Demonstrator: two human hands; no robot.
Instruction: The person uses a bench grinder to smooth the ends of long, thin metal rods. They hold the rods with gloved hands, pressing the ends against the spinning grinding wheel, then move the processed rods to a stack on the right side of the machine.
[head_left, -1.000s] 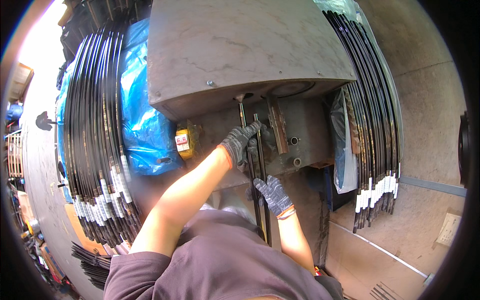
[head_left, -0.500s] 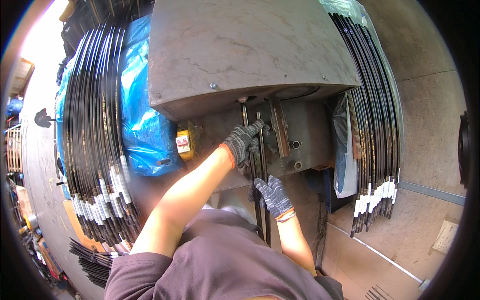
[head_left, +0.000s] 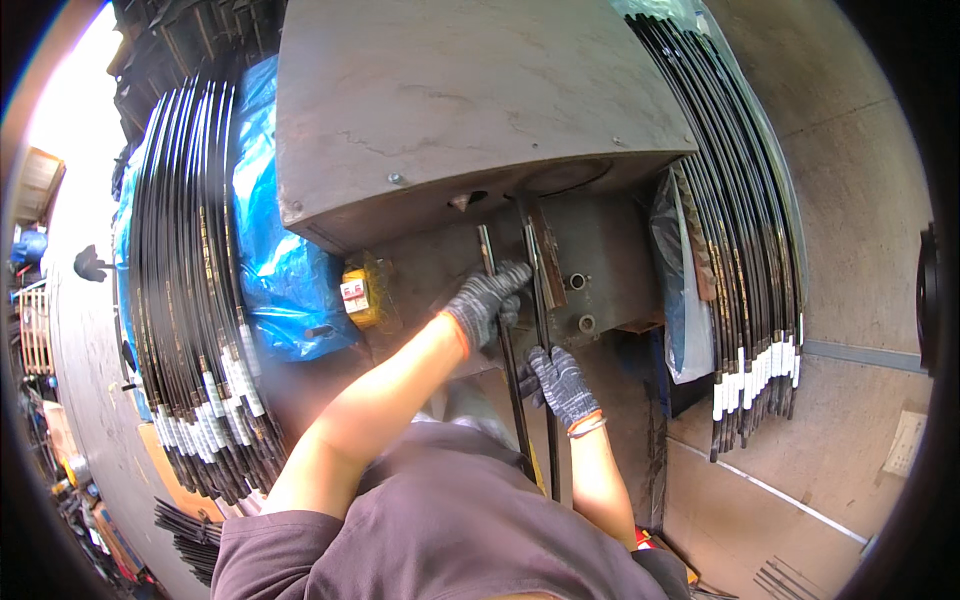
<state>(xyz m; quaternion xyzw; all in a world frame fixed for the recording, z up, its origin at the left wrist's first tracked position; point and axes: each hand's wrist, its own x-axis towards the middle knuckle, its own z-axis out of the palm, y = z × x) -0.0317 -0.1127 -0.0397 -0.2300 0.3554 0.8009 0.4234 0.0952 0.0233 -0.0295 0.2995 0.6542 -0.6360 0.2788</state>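
Both of my hands wear grey knit gloves. My left hand [head_left: 485, 303] is closed around a long dark rod [head_left: 514, 400], whose bare metallic upper end points at the machine housing [head_left: 480, 110]. That end stands apart from a pointed metal cone [head_left: 461, 202] in the housing's opening. My right hand [head_left: 563, 387] grips a second dark rod [head_left: 552, 450], beside the first and roughly parallel to it. This rod's upper end lies against a rusty metal guide bar [head_left: 547, 255] under the housing. The lower ends of both rods run down in front of my shirt.
Dark rods with white-wrapped ends [head_left: 185, 270] lie in a row on blue plastic sheeting [head_left: 285, 230] at the left. Another row of rods [head_left: 725, 220] lies at the right. A yellow switch box [head_left: 357, 296] and two short pipe stubs [head_left: 587, 323] sit below the housing.
The left-hand rod has come away from the housing opening, uncovering the cone. The right-hand rod has shifted toward the guide bar. My view has moved slightly.
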